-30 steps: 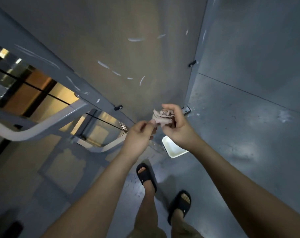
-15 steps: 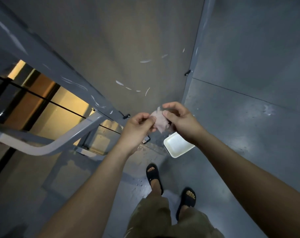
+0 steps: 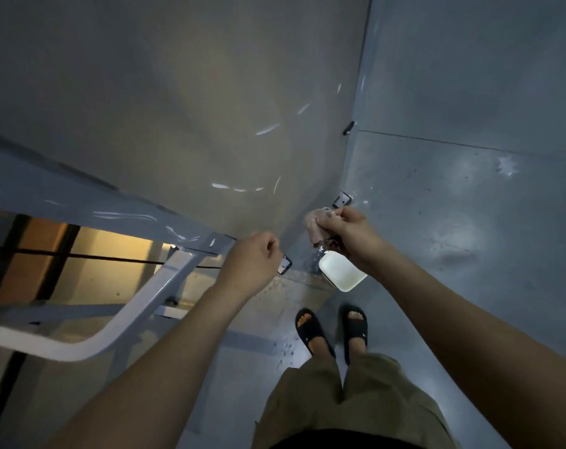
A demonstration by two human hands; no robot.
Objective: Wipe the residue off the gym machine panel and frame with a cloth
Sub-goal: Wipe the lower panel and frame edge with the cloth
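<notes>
Pinkish crumpled cloth [image 3: 317, 226] | right hand [image 3: 351, 236] grip: bunched round it | left hand [image 3: 251, 265]: curled, empty

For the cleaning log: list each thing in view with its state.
cloth: bunched, gripped by the right hand.
left hand: fingers curled, holding nothing.
panel: streaked with white residue.
frame: white streaks on it.
tub: on the floor, contents unclear.
floor: spotted with drops near the feet.
</notes>
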